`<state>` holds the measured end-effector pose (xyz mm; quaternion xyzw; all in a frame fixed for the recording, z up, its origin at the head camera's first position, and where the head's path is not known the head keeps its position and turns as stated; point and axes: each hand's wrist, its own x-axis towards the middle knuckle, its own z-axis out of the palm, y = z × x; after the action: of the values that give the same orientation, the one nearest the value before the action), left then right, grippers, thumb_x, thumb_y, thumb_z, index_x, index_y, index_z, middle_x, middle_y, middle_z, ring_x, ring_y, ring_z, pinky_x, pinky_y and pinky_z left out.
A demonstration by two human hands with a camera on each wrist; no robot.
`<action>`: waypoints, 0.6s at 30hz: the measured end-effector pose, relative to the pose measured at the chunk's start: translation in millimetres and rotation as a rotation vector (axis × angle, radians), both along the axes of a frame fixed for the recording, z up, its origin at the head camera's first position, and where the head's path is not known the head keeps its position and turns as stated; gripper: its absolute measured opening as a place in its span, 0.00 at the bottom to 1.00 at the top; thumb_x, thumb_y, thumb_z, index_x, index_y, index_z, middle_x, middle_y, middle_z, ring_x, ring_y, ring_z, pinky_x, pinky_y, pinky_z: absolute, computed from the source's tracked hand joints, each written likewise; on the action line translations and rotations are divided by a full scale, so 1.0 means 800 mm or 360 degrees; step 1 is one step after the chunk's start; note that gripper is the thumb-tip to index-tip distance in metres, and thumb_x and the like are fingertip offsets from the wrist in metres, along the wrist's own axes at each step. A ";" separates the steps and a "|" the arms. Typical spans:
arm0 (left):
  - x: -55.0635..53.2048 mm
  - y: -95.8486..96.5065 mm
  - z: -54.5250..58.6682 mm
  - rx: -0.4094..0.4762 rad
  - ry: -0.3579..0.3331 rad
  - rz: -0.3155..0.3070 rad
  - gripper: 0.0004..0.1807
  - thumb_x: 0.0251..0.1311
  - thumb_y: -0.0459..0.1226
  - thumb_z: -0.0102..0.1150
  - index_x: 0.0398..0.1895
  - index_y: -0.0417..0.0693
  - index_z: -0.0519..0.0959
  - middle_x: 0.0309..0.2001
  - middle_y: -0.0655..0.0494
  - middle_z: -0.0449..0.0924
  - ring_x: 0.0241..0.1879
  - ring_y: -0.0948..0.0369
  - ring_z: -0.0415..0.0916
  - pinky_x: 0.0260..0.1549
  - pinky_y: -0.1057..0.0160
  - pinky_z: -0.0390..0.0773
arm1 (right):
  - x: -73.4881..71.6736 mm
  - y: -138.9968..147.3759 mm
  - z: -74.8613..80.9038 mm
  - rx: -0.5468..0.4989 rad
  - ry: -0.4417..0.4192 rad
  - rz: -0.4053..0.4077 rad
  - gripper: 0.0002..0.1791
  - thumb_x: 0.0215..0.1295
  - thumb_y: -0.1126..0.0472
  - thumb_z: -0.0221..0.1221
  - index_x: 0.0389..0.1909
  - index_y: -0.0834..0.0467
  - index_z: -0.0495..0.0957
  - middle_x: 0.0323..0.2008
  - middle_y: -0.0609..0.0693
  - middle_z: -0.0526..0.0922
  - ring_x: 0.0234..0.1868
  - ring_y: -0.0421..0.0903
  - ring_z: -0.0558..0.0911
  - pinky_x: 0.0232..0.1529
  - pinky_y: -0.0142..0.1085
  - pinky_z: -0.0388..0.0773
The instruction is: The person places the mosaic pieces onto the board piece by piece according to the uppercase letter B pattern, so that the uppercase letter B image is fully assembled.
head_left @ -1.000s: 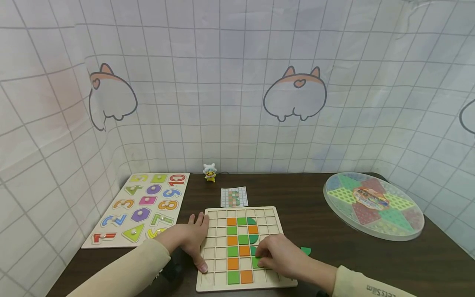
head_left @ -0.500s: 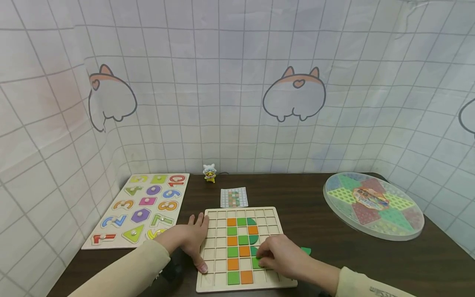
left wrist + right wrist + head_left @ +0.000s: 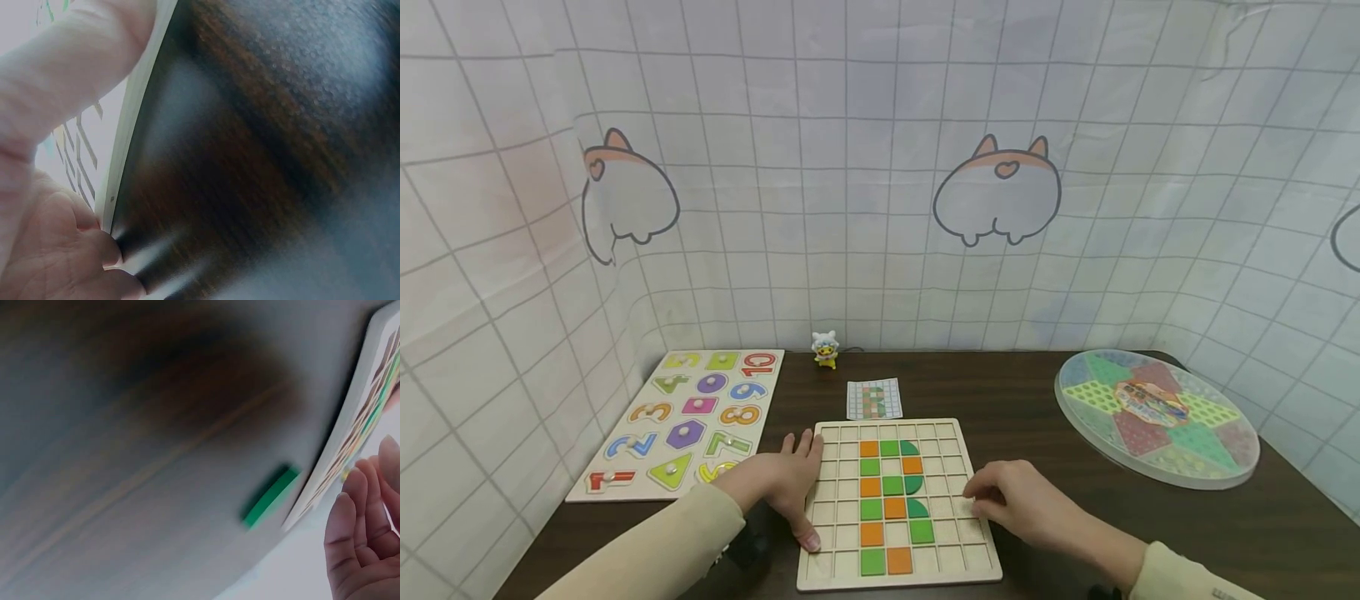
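A wooden grid board [image 3: 951, 554] lies in front of me, with orange squares, light green squares and dark green rounded pieces set in its middle columns. My left hand [image 3: 786, 483] rests along the board's left edge, fingers spread and thumb on the frame. In the left wrist view the thumb lies over the board's rim. My right hand [image 3: 1018, 504] hovers by the board's right edge with fingers loosely bent and nothing between them. In the right wrist view, a green piece [image 3: 273, 497] lies on the table beside the board; my right hand hides it in the head view.
Behind the board lies a small pattern card [image 3: 874, 400], with a little figurine [image 3: 825, 350] farther back. A number-and-shape puzzle board [image 3: 658, 442] lies to the left. At the right is a round Chinese checkers board [image 3: 1157, 417]. A gridded cloth [image 3: 880, 208] hangs behind the table.
My right hand has left the green square, which stays in its cell, and moved right to the board's edge, over the loose green piece. The left hand has not moved.
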<state>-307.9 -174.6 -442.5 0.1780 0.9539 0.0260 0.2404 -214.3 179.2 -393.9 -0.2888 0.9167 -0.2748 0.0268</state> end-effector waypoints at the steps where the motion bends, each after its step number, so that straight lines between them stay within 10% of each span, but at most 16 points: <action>1: 0.000 0.000 0.001 -0.0002 -0.0001 0.0001 0.92 0.13 0.77 0.76 0.83 0.41 0.40 0.83 0.37 0.37 0.81 0.34 0.35 0.75 0.37 0.55 | -0.001 0.007 0.000 0.0000 -0.0015 -0.0016 0.05 0.65 0.64 0.68 0.41 0.58 0.87 0.36 0.44 0.86 0.33 0.30 0.77 0.33 0.30 0.77; 18: 0.007 0.005 0.011 -0.0045 -0.0008 -0.0003 0.88 0.20 0.74 0.77 0.83 0.41 0.41 0.83 0.38 0.36 0.81 0.35 0.35 0.75 0.38 0.54 | -0.017 0.074 -0.012 0.0063 -0.0193 -0.0083 0.11 0.64 0.55 0.69 0.42 0.57 0.86 0.37 0.43 0.85 0.34 0.30 0.79 0.33 0.30 0.78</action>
<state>-302.1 -170.9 -433.7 0.1755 0.9533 0.0128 0.2453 -227.8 238.6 -403.6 -0.2470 0.9259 -0.2742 0.0807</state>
